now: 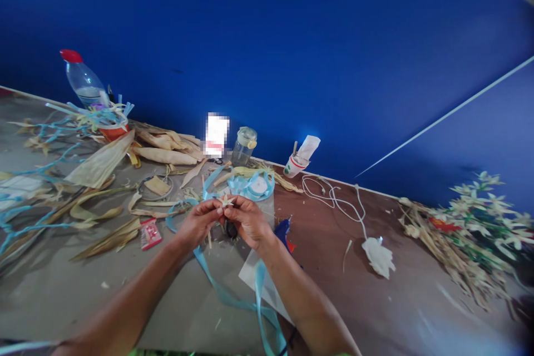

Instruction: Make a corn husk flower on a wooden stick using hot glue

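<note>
A small pale star-shaped flower (226,201), which looks made of dried husk, is pinched between my two hands. My left hand (203,218) grips it from the left with thumb and fingertips. From the right, the fingers of my right hand (249,219) close on it too. A light blue ribbon (225,292) runs beneath my hands and forearms, and its roll (258,184) lies just beyond them. A small dark object (231,228) shows under my hands; its kind is unclear. Dried corn husks (167,154) lie to the left, near a red packet (151,233).
Along the blue wall stand a bottle (85,82), a lidded jar (244,146) and a white cup (295,166). Blue-wrapped stems (39,228) spread at far left. A white cable (334,196) and white flowers (486,206) lie on the right.
</note>
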Tool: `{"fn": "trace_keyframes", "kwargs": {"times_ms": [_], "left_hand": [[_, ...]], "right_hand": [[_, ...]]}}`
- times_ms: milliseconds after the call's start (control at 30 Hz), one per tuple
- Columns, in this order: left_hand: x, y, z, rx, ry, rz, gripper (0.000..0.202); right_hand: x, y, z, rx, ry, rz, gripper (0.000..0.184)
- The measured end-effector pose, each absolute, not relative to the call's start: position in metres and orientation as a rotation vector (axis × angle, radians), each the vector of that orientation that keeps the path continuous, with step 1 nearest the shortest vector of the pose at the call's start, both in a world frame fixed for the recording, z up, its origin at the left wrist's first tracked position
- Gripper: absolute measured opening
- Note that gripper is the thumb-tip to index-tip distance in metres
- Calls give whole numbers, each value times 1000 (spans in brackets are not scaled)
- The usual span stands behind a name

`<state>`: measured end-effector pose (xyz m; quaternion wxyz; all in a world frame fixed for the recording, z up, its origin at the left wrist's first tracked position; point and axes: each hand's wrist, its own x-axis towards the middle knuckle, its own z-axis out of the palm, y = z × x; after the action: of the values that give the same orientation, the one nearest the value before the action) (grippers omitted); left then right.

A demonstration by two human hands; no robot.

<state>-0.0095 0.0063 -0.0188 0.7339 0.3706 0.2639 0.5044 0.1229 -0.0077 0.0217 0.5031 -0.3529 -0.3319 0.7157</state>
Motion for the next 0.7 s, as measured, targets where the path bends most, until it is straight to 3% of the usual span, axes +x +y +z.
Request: {"fn": "trace_keyframes", "kwargs": {"times_ms": [700], "left_hand": [[-9, 9, -24, 954, 646, 1072, 20]], "right_hand": [[118, -8, 17, -927, -848, 1544, 18]]}}
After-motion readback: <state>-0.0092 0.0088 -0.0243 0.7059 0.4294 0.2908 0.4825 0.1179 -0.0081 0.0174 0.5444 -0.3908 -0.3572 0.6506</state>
